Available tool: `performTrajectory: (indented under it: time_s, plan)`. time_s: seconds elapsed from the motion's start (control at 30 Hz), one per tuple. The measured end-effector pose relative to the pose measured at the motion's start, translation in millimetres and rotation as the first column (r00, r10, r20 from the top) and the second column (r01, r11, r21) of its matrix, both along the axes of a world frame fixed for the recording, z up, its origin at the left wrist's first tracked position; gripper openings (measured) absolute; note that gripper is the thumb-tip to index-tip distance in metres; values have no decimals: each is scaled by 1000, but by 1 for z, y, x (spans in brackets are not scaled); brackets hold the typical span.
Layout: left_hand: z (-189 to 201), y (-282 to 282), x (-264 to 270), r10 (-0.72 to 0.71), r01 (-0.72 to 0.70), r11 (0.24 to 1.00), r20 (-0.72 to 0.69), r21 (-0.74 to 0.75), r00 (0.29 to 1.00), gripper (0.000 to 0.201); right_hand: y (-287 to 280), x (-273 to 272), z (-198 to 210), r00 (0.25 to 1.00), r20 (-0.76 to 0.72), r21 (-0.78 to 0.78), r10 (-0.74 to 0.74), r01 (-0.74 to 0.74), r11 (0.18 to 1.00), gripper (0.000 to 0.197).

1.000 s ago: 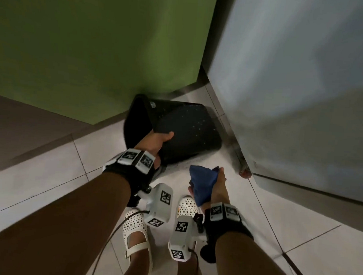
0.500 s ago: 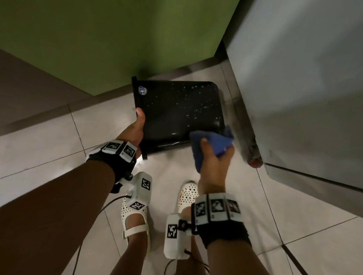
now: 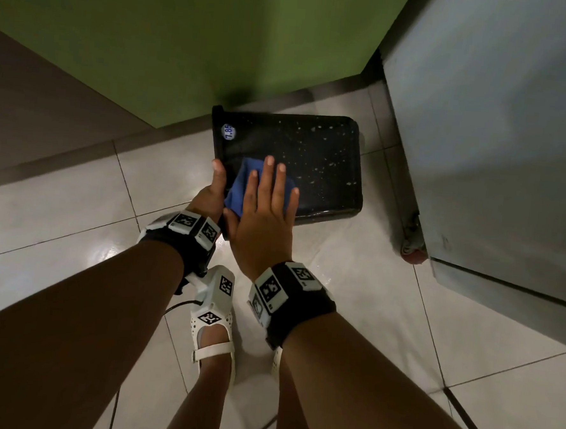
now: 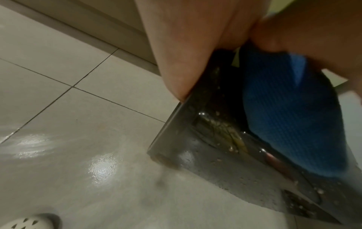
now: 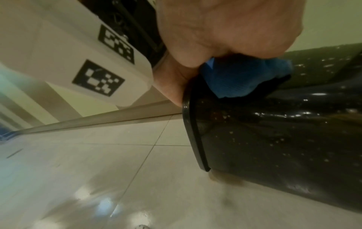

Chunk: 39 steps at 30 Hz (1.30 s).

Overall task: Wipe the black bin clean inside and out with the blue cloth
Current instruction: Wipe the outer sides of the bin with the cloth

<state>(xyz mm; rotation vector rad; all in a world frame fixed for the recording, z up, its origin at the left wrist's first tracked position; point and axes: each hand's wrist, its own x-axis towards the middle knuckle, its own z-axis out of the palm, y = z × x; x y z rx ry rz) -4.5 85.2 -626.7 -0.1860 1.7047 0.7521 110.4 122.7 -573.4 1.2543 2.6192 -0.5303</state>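
The black bin (image 3: 318, 163) lies on its side on the tiled floor, its upward wall speckled with pale spots and a round sticker near the rim. My left hand (image 3: 211, 193) grips the rim at the bin's left edge, thumb on the outside. My right hand (image 3: 265, 206) lies flat with straight fingers and presses the blue cloth (image 3: 238, 186) onto the bin's wall beside the rim. In the left wrist view the cloth (image 4: 290, 116) sits against the wet, shiny bin (image 4: 195, 139). In the right wrist view the cloth (image 5: 240, 77) bulges under my palm over the bin rim (image 5: 194, 131).
A green wall (image 3: 186, 42) stands just behind the bin. A grey cabinet (image 3: 494, 144) on a caster (image 3: 412, 252) stands close on the right. The floor tiles (image 3: 59, 217) shine as if wet. My white shoes (image 3: 212, 339) stand just in front of the bin.
My right hand has moved left from the bin's near edge and flattened, spreading the cloth on the wall by the rim. My left hand stays gripping the rim.
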Motion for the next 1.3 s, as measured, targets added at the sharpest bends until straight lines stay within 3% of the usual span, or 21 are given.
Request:
performTrajectory:
  time_s: [0.13, 0.27, 0.37, 0.5, 0.63, 0.77, 0.87, 0.97, 1.13, 1.3]
  plan:
    - [21, 12, 9, -36, 43, 997, -92, 69, 995, 84, 7, 4, -13, 989, -4, -31, 151, -151, 988, 63]
    - [31, 15, 14, -47, 57, 996, -139, 64, 989, 84, 12, 4, -19, 979, 6, -84, 202, -201, 976, 63]
    - [24, 12, 10, -76, 77, 997, -185, -5, 980, 95, 16, 8, -22, 982, 2, -66, 188, -188, 980, 57]
    - [42, 17, 11, -175, 162, 984, -241, -74, 955, 89, 36, 27, -27, 999, -26, -55, 43, -44, 998, 57]
    - [45, 24, 15, -191, 177, 982, -315, -74, 930, 65, 73, 50, -27, 978, 52, -101, -203, 207, 973, 55]
    - [45, 26, 25, -17, 43, 997, -381, 59, 924, 58, 90, 59, -26, 902, 89, -162, -422, 432, 887, 55]
    - [42, 28, 32, 110, -59, 990, -450, 125, 886, 47, 87, 58, -26, 884, 70, -167, -462, 467, 869, 59]
    - [41, 27, 36, 99, -37, 990, -486, 136, 868, 43, 67, 55, -29, 922, 33, -134, -386, 387, 912, 63]
    - [38, 30, 29, 128, -73, 987, -436, 142, 891, 45, 18, 31, -32, 988, -116, -31, -98, 95, 995, 52]
    - [36, 24, 27, 103, -19, 985, -503, 170, 858, 41, 9, 17, -29, 974, -36, -1, 223, -223, 975, 51]
